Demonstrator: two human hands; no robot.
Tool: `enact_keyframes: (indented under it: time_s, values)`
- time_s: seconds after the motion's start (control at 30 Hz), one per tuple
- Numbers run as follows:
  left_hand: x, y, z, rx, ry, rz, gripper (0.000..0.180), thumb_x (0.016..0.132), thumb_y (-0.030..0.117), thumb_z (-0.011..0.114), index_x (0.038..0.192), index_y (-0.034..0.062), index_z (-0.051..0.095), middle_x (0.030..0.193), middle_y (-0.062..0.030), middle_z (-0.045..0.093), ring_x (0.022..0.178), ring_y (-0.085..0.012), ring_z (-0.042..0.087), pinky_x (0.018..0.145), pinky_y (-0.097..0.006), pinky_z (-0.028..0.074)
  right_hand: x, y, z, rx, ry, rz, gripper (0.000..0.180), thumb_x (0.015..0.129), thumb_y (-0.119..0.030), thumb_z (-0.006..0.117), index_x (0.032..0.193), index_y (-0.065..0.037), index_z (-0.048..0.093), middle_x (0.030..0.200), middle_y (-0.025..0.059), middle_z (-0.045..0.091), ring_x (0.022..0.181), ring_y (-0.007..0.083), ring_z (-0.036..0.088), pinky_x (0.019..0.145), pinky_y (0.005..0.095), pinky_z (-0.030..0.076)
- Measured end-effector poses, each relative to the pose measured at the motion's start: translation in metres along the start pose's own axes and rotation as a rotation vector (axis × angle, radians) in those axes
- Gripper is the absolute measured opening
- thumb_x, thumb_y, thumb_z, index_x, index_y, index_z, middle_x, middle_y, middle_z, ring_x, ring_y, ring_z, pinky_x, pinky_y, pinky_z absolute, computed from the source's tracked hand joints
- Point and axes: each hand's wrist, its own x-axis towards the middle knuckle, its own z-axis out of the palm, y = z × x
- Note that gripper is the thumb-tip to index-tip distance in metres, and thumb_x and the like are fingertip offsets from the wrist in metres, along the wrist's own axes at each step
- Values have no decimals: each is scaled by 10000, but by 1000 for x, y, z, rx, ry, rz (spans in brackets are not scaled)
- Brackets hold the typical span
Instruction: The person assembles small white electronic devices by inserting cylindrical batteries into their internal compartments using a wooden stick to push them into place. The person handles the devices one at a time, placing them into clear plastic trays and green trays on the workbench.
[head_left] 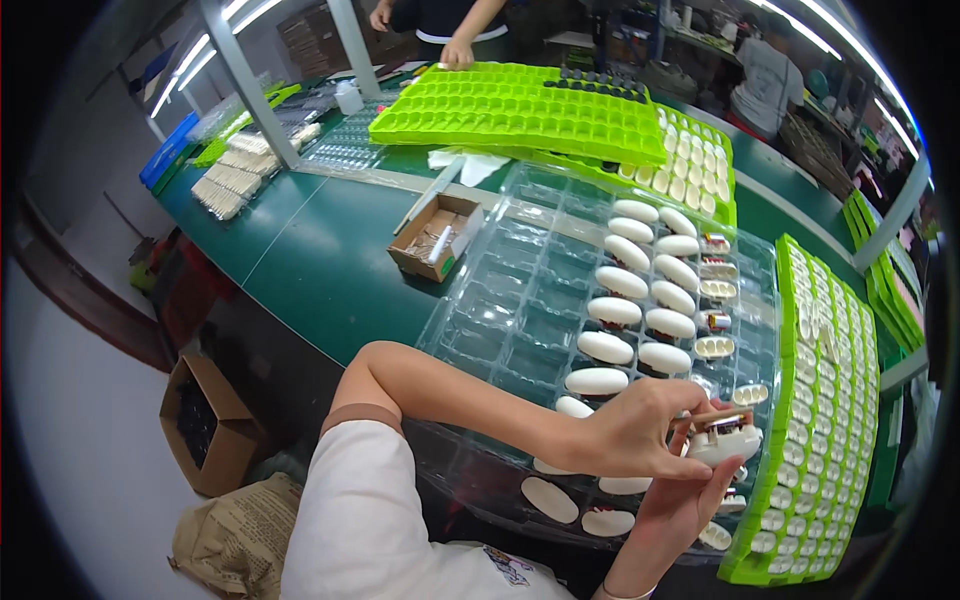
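Observation:
My left hand (640,425) reaches across from the left, its fingers closed around a thin brown stick-like tool (728,414) whose exact kind I cannot make out. The tool lies over an open white plastic housing (728,446) with small parts inside. My right hand (685,505) comes up from below, gripping that housing between thumb and fingers. Both hands are over the right part of a clear plastic tray (500,320). White oval shells (622,282) stand in its pockets in two columns. Beside them lie small open white pieces (713,347), some with metallic or red parts.
A green tray (800,420) full of small white pieces stands on the right. Another green tray (520,110) lies at the back, touched by another person's hand (457,53). A small cardboard box (437,238) sits on the green table (290,260). An open carton (205,425) is at lower left.

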Motion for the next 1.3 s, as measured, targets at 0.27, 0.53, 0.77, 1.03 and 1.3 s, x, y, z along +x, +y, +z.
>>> enact_keyframes:
  time_s: [0.27, 0.53, 0.77, 1.03, 1.3]
  values:
    - [0, -2, 0, -57, -97, -94, 393, 628, 91, 740, 940, -16, 526, 865, -22, 509, 762, -49, 453, 620, -174, 395, 3, -1, 0, 67, 60, 20, 551, 856, -394, 423, 1253, -60, 240, 1165, 124, 394, 1147, 229, 350, 1006, 374, 222]
    - [7, 6, -4, 295, -224, 128, 405, 657, 204, 693, 991, 30, 544, 888, -92, 558, 680, -186, 523, 579, -273, 432, 11, -12, -19, 259, 44, 23, 433, 878, -311, 418, 1208, -50, 316, 1034, 89, 449, 1035, 192, 423, 939, 338, 324]
    - [35, -2, -139, 922, 13, -121, 114, 725, 116, 587, 778, 18, 612, 729, -84, 596, 631, -174, 536, 591, -276, 423, 15, -24, -35, 299, 32, 53, 357, 901, -306, 362, 1138, -40, 369, 909, 65, 432, 838, 146, 428, 828, 304, 372]
    - [-39, -47, -296, 1512, 41, -904, 100, 641, 170, 628, 716, 107, 645, 765, -139, 614, 727, -305, 591, 643, -383, 470, 16, -17, -31, 254, 29, 86, 331, 899, -306, 370, 1104, -46, 381, 882, 55, 429, 812, 135, 415, 794, 279, 359]
    - [-51, -76, -296, 1505, 212, -870, 125, 655, 189, 629, 754, 119, 659, 776, -122, 620, 760, -290, 592, 655, -391, 465, 14, -15, -26, 212, 53, 87, 322, 897, -303, 379, 1085, -42, 382, 864, 53, 425, 785, 130, 399, 772, 266, 343]
